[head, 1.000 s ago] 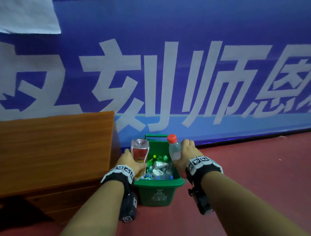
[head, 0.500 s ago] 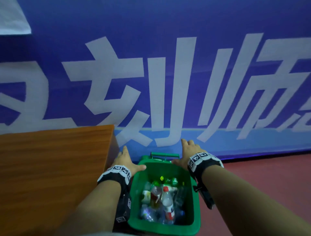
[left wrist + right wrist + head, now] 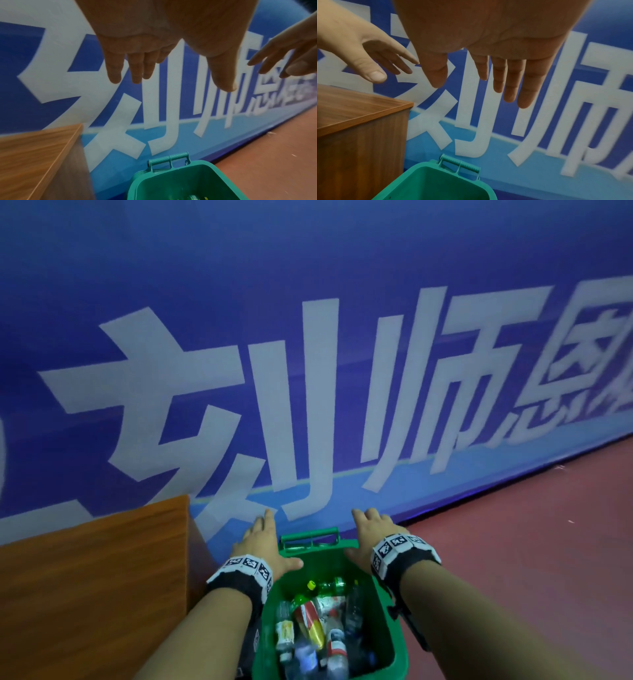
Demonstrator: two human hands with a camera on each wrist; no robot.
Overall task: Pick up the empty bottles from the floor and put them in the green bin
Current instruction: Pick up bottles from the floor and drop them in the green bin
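Observation:
The green bin [image 3: 394, 625] stands on the red floor below my hands, holding several empty bottles [image 3: 315, 628], among them a green one and one with a red and yellow label. My left hand [image 3: 260, 542] hovers over the bin's left rim, fingers straight and spread, holding nothing. Over the right rim hovers my right hand [image 3: 371, 534], equally flat and empty. The wrist views show both palms, left hand [image 3: 164, 54] and right hand [image 3: 488, 60], above the bin's handle [image 3: 169, 159] and rim [image 3: 435, 167].
A wooden cabinet [image 3: 89, 583] stands close on the bin's left. A blue banner wall [image 3: 308, 371] with large white characters runs right behind the bin. Red floor [image 3: 531, 559] stretches to the right.
One second ago each hand held a bottle above the bin. Both bottles have dropped in, and both hands are now flat and empty. The view has moved closer over the bin.

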